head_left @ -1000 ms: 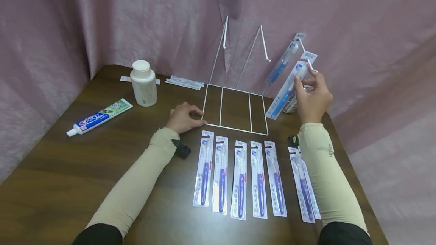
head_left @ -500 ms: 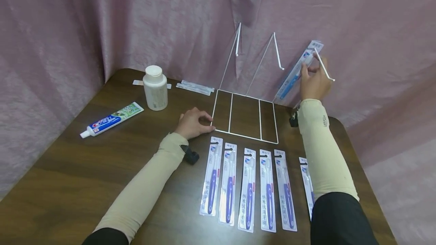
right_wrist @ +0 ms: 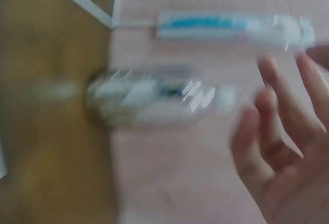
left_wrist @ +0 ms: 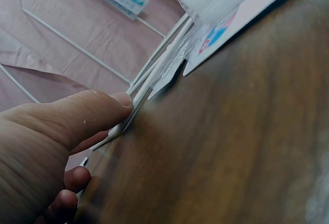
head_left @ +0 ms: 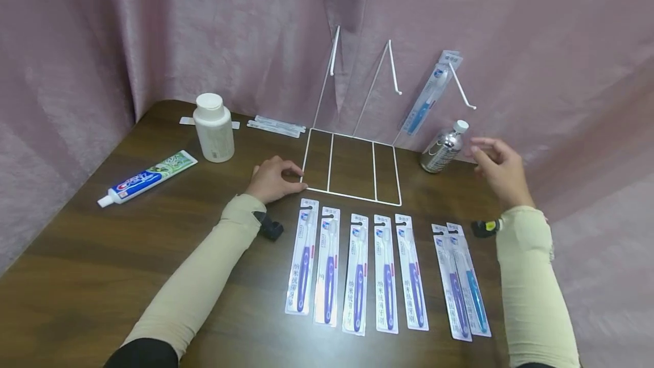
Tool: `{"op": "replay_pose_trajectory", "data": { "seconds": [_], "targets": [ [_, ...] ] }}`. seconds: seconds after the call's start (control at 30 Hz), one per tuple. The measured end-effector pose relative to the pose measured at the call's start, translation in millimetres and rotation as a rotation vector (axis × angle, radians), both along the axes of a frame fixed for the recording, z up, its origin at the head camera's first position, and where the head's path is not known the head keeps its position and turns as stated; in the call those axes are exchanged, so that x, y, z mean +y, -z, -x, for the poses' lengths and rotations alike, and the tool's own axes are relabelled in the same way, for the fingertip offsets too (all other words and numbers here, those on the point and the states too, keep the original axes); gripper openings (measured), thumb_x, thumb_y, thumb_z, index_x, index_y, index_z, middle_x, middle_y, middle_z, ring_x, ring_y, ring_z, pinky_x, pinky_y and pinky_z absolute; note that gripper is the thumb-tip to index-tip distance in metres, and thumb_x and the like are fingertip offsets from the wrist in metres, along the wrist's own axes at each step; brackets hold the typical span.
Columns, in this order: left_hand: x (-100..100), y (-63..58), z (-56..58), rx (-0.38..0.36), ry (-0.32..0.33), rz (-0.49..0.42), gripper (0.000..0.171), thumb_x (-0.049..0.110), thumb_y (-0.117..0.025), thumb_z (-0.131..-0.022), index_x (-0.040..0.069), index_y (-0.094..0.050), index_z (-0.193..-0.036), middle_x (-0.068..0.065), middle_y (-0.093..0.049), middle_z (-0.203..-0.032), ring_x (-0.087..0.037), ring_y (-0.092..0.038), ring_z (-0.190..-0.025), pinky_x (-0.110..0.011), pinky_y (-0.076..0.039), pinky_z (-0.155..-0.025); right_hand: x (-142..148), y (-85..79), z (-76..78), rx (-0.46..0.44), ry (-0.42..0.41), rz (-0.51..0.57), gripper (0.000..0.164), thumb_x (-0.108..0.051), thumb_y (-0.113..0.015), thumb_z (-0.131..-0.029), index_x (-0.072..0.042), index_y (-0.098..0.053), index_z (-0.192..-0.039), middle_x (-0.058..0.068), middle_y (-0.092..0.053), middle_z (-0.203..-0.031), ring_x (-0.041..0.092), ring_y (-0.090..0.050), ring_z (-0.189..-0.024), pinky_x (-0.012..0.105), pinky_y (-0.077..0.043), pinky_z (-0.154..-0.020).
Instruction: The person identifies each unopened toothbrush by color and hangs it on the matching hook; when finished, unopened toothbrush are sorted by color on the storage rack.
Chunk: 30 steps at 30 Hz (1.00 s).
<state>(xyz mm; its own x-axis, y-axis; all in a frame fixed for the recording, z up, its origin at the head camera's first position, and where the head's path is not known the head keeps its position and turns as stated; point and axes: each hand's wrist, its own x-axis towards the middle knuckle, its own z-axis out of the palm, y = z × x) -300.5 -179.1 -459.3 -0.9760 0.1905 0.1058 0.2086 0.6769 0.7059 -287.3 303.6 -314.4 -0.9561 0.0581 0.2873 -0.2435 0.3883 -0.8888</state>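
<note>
Right hand (head_left: 498, 169) open; left hand (head_left: 273, 179) steadies rack (head_left: 352, 169)

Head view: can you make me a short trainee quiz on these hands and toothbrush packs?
1. True or false: the right hand holds nothing.
2. How many toothbrush packs hang on the wire rack?
3. The left hand touches: A the toothpaste tube, B the wire rack's base, C the white jar.
Key: 1 true; 2 one; 3 B.
</note>
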Motion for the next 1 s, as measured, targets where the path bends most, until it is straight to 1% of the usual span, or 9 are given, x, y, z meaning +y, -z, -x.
{"op": "replay_pose_trajectory", "data": {
  "seconds": [0.07, 0.13, 0.3, 0.43, 0.57, 0.67, 0.77, 0.87, 1.0],
  "targets": [
    [-4.3, -0.6, 1.2, 0.002, -0.001, 0.000, 0.038, 0.047, -0.087, -0.084, 0.023, -0.079, -0.112, -0.007, -0.062, -0.114, -0.029, -0.057, -0.111, -0.056, -0.030, -0.099, 25.7, 20.5, -22.5, -0.125, -0.126, 0.065, 0.025, -0.012, -0.066, -0.105, -0.014, -0.070, -0.130, -0.005, -0.079, -0.101, 0.008, -0.065, -0.069, 0.021, -0.055, -0.062],
    [-7.9, -0.6, 3.9, 0.004, 0.003, 0.009, 0.039, 0.047, -0.087, -0.084, 0.022, -0.079, -0.112, -0.008, -0.063, -0.114, -0.029, -0.057, -0.110, -0.057, -0.031, -0.099, 49.8, 44.4, -44.7, -0.211, -0.183, 0.092, 0.025, -0.013, -0.063, -0.107, -0.019, -0.070, -0.130, -0.003, -0.079, -0.105, 0.010, -0.065, -0.070, 0.024, -0.056, -0.063],
    [-14.4, -2.8, 15.8, 0.018, 0.023, 0.032, 0.039, 0.048, -0.087, -0.083, 0.023, -0.078, -0.113, -0.008, -0.063, -0.114, -0.029, -0.057, -0.110, -0.057, -0.030, -0.100, 88.8, 104.3, -89.7, -0.349, -0.159, 0.084, 0.026, -0.018, -0.058, -0.110, -0.027, -0.069, -0.131, -0.006, -0.077, -0.108, 0.013, -0.067, -0.074, 0.026, -0.058, -0.068],
    [-17.5, -4.6, 20.6, 0.017, 0.034, 0.036, 0.039, 0.047, -0.088, -0.083, 0.024, -0.078, -0.112, -0.007, -0.062, -0.114, -0.029, -0.056, -0.109, -0.056, -0.029, -0.101, 97.0, 134.9, -108.8, -0.398, -0.119, 0.076, 0.030, -0.020, -0.059, -0.110, -0.015, -0.067, -0.139, -0.005, -0.076, -0.107, 0.013, -0.064, -0.074, 0.026, -0.057, -0.070],
    [-18.4, -2.6, 17.8, -0.006, 0.046, 0.024, 0.041, 0.048, -0.087, -0.083, 0.022, -0.078, -0.114, -0.008, -0.062, -0.114, -0.029, -0.055, -0.110, -0.057, -0.028, -0.102, 96.0, 142.5, -116.6, -0.409, -0.104, -0.024, 0.040, -0.021, -0.062, -0.109, 0.001, -0.061, -0.141, -0.006, -0.074, -0.105, 0.011, -0.060, -0.077, 0.024, -0.053, -0.070],
    [-18.7, 0.9, 14.3, -0.014, 0.032, 0.017, 0.041, 0.047, -0.087, -0.084, 0.022, -0.078, -0.114, -0.009, -0.062, -0.115, -0.031, -0.056, -0.111, -0.058, -0.028, -0.102, 90.2, 137.4, -116.6, -0.413, -0.117, -0.222, 0.044, -0.029, -0.066, -0.107, -0.001, -0.063, -0.141, -0.007, -0.070, -0.113, 0.012, -0.058, -0.086, 0.025, -0.050, -0.074],
    [-17.1, 3.5, 11.7, -0.010, 0.021, 0.014, 0.040, 0.047, -0.087, -0.084, 0.021, -0.078, -0.114, -0.010, -0.062, -0.115, -0.031, -0.057, -0.111, -0.059, -0.028, -0.101, 83.2, 130.0, -113.4, -0.396, -0.170, -0.379, 0.047, -0.032, -0.070, -0.104, -0.008, -0.064, -0.143, 0.002, -0.066, -0.113, 0.018, -0.056, -0.089, 0.028, -0.047, -0.075],
    [-12.7, 4.0, 10.2, 0.000, 0.020, 0.005, 0.040, 0.047, -0.087, -0.084, 0.021, -0.078, -0.114, -0.010, -0.062, -0.114, -0.031, -0.057, -0.109, -0.059, -0.029, -0.099, 80.1, 124.8, -110.3, -0.362, -0.222, -0.445, 0.050, -0.026, -0.073, -0.102, -0.009, -0.061, -0.146, 0.010, -0.061, -0.104, 0.022, -0.052, -0.083, 0.030, -0.044, -0.070],
    [-3.9, 5.6, 9.4, -0.001, 0.018, -0.004, 0.041, 0.046, -0.087, -0.084, 0.021, -0.078, -0.114, -0.010, -0.062, -0.113, -0.030, -0.057, -0.108, -0.058, -0.029, -0.099, 84.3, 121.6, -107.7, -0.350, -0.211, -0.479, 0.052, -0.022, -0.076, -0.099, -0.010, -0.061, -0.147, 0.010, -0.059, -0.098, 0.021, -0.050, -0.079, 0.030, -0.042, -0.067]
  ]
}}
